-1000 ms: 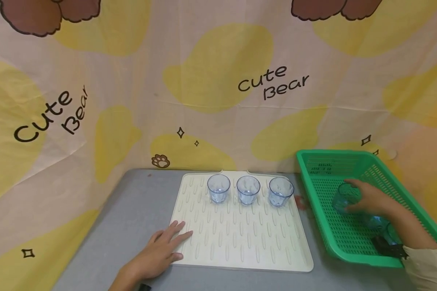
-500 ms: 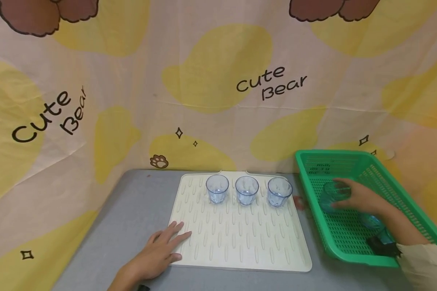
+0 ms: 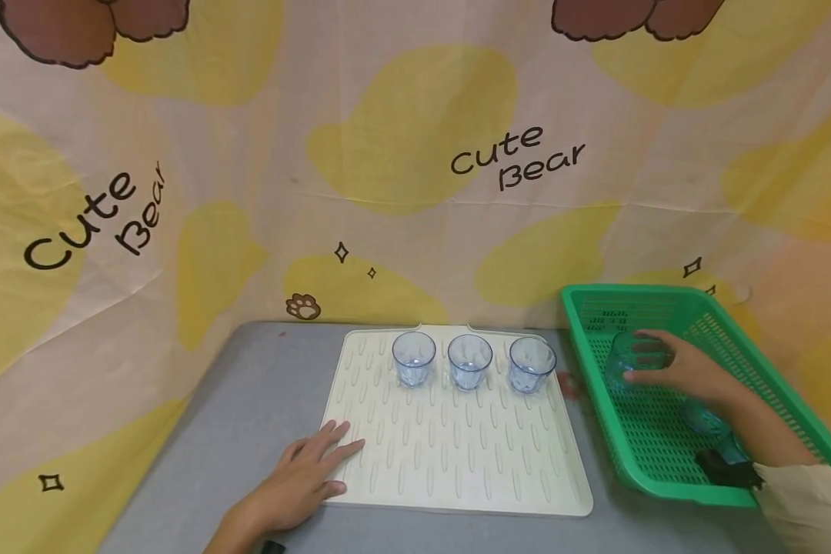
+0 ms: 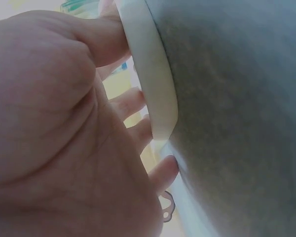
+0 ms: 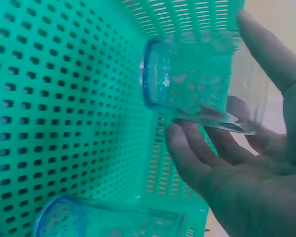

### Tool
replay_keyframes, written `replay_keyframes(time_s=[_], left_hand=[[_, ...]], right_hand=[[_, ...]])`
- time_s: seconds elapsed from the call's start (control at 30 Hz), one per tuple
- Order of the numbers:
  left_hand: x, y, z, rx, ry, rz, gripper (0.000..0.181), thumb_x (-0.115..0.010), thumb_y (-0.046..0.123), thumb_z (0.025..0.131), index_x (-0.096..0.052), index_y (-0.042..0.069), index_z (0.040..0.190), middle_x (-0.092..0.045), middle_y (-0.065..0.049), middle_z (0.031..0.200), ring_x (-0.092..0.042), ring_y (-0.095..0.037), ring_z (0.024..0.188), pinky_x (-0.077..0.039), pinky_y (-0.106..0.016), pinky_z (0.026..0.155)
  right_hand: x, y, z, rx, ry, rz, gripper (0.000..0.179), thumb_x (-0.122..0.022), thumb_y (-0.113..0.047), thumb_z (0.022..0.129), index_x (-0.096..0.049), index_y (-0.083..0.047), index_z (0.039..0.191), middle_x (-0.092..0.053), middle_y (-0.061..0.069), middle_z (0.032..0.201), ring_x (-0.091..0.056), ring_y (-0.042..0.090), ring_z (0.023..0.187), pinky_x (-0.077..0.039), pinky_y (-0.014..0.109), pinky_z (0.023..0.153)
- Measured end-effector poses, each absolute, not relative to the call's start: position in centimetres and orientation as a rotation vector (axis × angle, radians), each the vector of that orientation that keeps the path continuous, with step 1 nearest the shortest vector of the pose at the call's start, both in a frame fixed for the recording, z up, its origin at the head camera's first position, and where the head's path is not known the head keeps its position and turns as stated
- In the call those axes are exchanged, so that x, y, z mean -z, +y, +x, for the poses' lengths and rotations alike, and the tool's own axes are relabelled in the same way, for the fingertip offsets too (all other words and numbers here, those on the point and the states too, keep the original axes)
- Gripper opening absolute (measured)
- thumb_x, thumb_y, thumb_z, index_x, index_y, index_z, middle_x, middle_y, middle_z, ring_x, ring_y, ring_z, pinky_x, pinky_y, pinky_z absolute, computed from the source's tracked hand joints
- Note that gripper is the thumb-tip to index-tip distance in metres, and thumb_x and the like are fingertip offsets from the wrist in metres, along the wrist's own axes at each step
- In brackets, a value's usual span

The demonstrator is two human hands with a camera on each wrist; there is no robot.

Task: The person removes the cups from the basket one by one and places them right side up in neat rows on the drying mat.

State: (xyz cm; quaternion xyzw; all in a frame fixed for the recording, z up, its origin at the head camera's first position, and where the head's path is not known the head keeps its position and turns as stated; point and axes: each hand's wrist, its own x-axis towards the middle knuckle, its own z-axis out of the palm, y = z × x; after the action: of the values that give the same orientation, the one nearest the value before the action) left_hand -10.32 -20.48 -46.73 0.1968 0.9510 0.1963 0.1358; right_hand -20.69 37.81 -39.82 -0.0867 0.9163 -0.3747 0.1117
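Note:
In the head view, my left hand [image 3: 302, 483] lies spread on the left edge of a white ridged mat [image 3: 457, 462]; the left wrist view shows its fingers at the mat's rim. My right hand [image 3: 699, 373] is inside the green basket [image 3: 612, 431], its thumb and fingers loosely bent on either side of a clear bluish drinking glass [image 5: 197, 79]. That glass stands rim down near the basket's back left. The right wrist view shows the thumb tip just off the glass's side, fingertips close on the opposite side. Three glasses stand rim up along the mat's back, including the middle glass [image 3: 469, 365].
More glasses lie in the basket, one [image 5: 113, 219] low in the right wrist view, partly cut off. The basket wall rises round the right hand. A patterned cloth [image 3: 402, 154] hangs behind the grey table [image 3: 270, 385].
The right hand and the glass have shifted left and back within the basket. Its fingers have since loosened and sit slightly off the glass. The left hand has stayed in place.

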Motion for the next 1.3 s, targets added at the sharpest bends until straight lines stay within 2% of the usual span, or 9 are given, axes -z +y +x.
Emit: replay_keyframes(time_s=[0.17, 0.27, 0.33, 0.4, 0.6, 0.8, 0.97, 1.17, 1.3], left_hand=[[46.9, -20.4, -10.3, -0.552, 2.762, 0.585, 0.060, -0.064, 0.032, 0.095, -0.042, 0.031, 0.151, -0.030, -0.008, 0.163, -0.022, -0.036, 0.152, -0.022, -0.063, 0.112], [47.0, -20.4, -10.4, -0.550, 2.758, 0.578, 0.060, -0.063, 0.032, 0.095, -0.042, 0.031, 0.151, -0.029, -0.008, 0.163, -0.021, -0.035, 0.152, -0.022, -0.063, 0.112], [47.0, -20.4, -10.4, -0.557, 2.753, 0.567, 0.060, -0.064, 0.032, 0.095, -0.042, 0.031, 0.151, -0.029, -0.007, 0.164, -0.021, -0.035, 0.153, -0.021, -0.064, 0.112], [47.1, -20.3, -10.4, -0.565, 2.744, 0.555, 0.060, -0.064, 0.032, 0.095, -0.042, 0.032, 0.150, -0.029, -0.007, 0.164, -0.020, -0.035, 0.153, -0.021, -0.064, 0.113], [47.1, -20.3, -10.4, -0.584, 2.729, 0.548, 0.059, -0.063, 0.033, 0.095, -0.042, 0.032, 0.151, -0.028, -0.006, 0.164, -0.019, -0.035, 0.153, -0.020, -0.064, 0.113], [46.9, -20.3, -10.5, -0.605, 2.754, 0.571, 0.059, -0.063, 0.031, 0.095, -0.043, 0.030, 0.150, -0.029, -0.007, 0.163, -0.021, -0.036, 0.152, -0.019, -0.062, 0.113], [46.7, -20.5, -11.0, -0.572, 2.781, 0.607, 0.059, -0.063, 0.032, 0.096, -0.043, 0.030, 0.151, -0.030, -0.007, 0.163, -0.021, -0.036, 0.152, -0.021, -0.062, 0.112], [46.7, -20.7, -11.1, -0.545, 2.757, 0.627, 0.059, -0.061, 0.035, 0.097, -0.041, 0.029, 0.152, -0.028, -0.007, 0.164, -0.020, -0.036, 0.153, -0.022, -0.063, 0.112], [46.7, -20.8, -10.7, -0.554, 2.739, 0.612, 0.059, -0.060, 0.035, 0.097, -0.040, 0.028, 0.152, -0.026, -0.008, 0.165, -0.019, -0.036, 0.153, -0.021, -0.063, 0.112]], right_hand=[[39.1, 37.9, -20.4, 1.154, 2.724, -0.221, 0.089, -0.071, -0.028, 0.093, -0.016, 0.001, 0.157, -0.036, 0.037, 0.150, -0.043, 0.054, 0.130, -0.048, 0.060, 0.091], [38.6, 38.0, -20.2, 1.185, 2.733, -0.213, 0.087, -0.071, -0.028, 0.094, -0.017, -0.001, 0.157, -0.034, 0.032, 0.153, -0.055, 0.022, 0.124, -0.053, 0.043, 0.089], [38.3, 38.0, -19.9, 1.205, 2.730, -0.219, 0.086, -0.071, -0.026, 0.094, -0.018, -0.002, 0.157, -0.032, 0.029, 0.153, -0.053, -0.001, 0.116, -0.052, 0.030, 0.085], [37.9, 38.0, -19.5, 1.225, 2.730, -0.224, 0.084, -0.070, -0.025, 0.094, -0.018, -0.003, 0.157, -0.034, 0.026, 0.151, -0.045, -0.017, 0.107, -0.050, 0.021, 0.080], [36.8, 37.3, -18.2, 1.236, 2.772, -0.262, 0.082, -0.070, -0.021, 0.094, -0.020, -0.004, 0.157, -0.043, 0.004, 0.142, -0.046, -0.021, 0.105, -0.050, 0.016, 0.079], [36.4, 36.3, -16.9, 1.241, 2.785, -0.278, 0.080, -0.071, -0.020, 0.093, -0.024, -0.013, 0.158, -0.041, -0.017, 0.137, -0.045, -0.023, 0.106, -0.050, 0.016, 0.080], [36.5, 35.6, -15.8, 1.306, 2.761, -0.290, 0.077, -0.070, -0.016, 0.094, -0.025, -0.016, 0.157, -0.042, -0.020, 0.133, -0.048, -0.021, 0.106, -0.050, 0.016, 0.079], [36.3, 34.5, -14.8, 1.316, 2.771, -0.267, 0.079, -0.072, -0.021, 0.093, -0.026, -0.023, 0.157, -0.044, -0.001, 0.142, -0.046, -0.020, 0.109, -0.050, 0.015, 0.079], [36.0, 33.8, -14.0, 1.356, 2.770, -0.292, 0.077, -0.069, -0.019, 0.095, -0.025, -0.023, 0.157, -0.045, -0.012, 0.138, -0.048, -0.020, 0.110, -0.050, 0.014, 0.079]])
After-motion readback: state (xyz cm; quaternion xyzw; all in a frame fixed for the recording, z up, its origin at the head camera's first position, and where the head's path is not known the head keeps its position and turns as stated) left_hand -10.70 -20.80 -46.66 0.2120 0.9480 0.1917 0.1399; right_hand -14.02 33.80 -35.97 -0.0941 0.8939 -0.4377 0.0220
